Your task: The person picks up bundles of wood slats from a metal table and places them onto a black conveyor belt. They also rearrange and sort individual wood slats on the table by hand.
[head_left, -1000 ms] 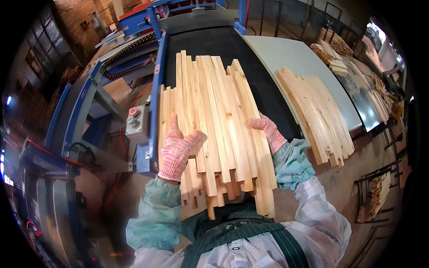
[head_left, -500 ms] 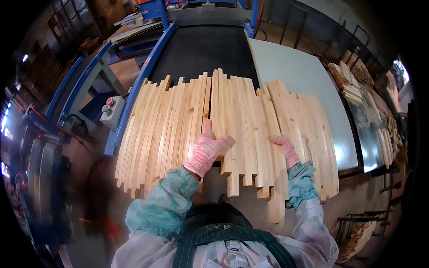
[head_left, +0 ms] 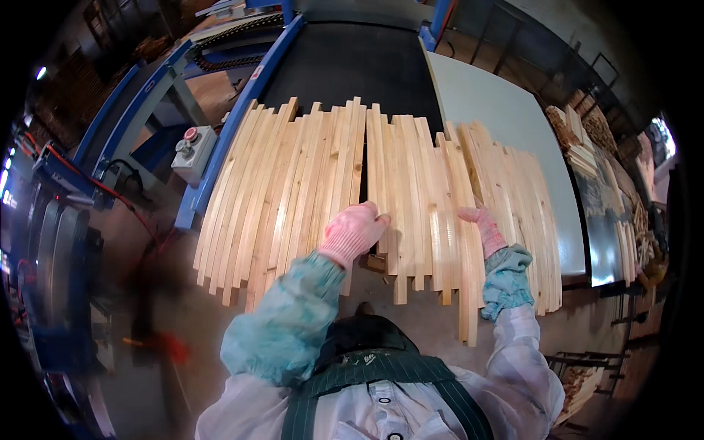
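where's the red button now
Head view, left side: the red button is on the pale control box, beside the blue rail, left of the wooden strips.

One left grip (head_left: pixel 356 233) and one right grip (head_left: pixel 487 230) flank one middle wood batch (head_left: pixel 412 191), with one left batch (head_left: pixel 282 187), one right batch (head_left: pixel 524 213) and one control box (head_left: pixel 192 158) outside.

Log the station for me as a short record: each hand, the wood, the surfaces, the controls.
Left hand: gloved, at the left edge of the middle group of strips
Left hand position: near that group's lower end
Right hand: gloved, thumb over the same group's right edge
Other wood: left group, right group
Strip ends: uneven
Surfaces: black belt ahead; pale panel to its right
Controls: grey box with red button, left of the blue rail
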A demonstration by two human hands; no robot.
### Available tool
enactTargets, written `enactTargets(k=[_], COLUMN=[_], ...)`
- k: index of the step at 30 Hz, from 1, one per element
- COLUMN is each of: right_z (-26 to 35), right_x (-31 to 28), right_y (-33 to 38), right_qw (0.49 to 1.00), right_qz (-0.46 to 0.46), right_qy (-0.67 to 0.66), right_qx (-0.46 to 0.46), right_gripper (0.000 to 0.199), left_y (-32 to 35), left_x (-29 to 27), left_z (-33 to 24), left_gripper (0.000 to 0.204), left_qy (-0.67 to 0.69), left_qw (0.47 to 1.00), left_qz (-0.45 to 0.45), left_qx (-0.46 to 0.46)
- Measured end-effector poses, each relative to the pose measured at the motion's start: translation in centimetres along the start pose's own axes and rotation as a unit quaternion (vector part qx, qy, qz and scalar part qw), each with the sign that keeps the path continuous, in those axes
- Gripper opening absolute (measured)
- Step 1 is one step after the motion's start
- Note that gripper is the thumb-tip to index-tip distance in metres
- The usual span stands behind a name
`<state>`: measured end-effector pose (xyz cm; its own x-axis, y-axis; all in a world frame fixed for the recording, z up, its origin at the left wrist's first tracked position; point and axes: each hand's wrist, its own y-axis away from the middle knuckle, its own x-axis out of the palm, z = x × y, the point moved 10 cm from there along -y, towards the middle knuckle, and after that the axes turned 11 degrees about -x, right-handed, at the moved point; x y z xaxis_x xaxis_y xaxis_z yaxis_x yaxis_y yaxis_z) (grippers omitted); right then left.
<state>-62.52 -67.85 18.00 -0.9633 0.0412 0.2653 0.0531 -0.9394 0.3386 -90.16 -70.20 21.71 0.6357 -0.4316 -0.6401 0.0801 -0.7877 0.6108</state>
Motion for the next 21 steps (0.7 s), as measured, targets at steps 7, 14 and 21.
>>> enactTargets(k=[7, 14, 21], right_z=[1.4, 2.4, 2.7], right_x=[0.1, -1.6, 0.5], right_y=[-3.3, -3.3, -4.2], right_qw=[0.900, 0.698, 0.717], right_qz=[-0.002, -0.135, -0.004], right_qy=[0.416, 0.702, 0.652], right_qx=[-0.130, -0.033, -0.247], right_gripper=[0.067, 0.083, 0.058], left_y=[1.9, -0.5, 1.0], left_x=[-2.4, 0.2, -7.4], left_z=[-2.0, -1.3, 3.8], left_gripper=[0.052, 0.059, 0.049], left_qy=[-0.056, -0.152, 0.097], left_qw=[0.935, 0.904, 0.919], left_qz=[-0.256, -0.297, -0.240], left_qx=[0.240, 0.268, 0.297])
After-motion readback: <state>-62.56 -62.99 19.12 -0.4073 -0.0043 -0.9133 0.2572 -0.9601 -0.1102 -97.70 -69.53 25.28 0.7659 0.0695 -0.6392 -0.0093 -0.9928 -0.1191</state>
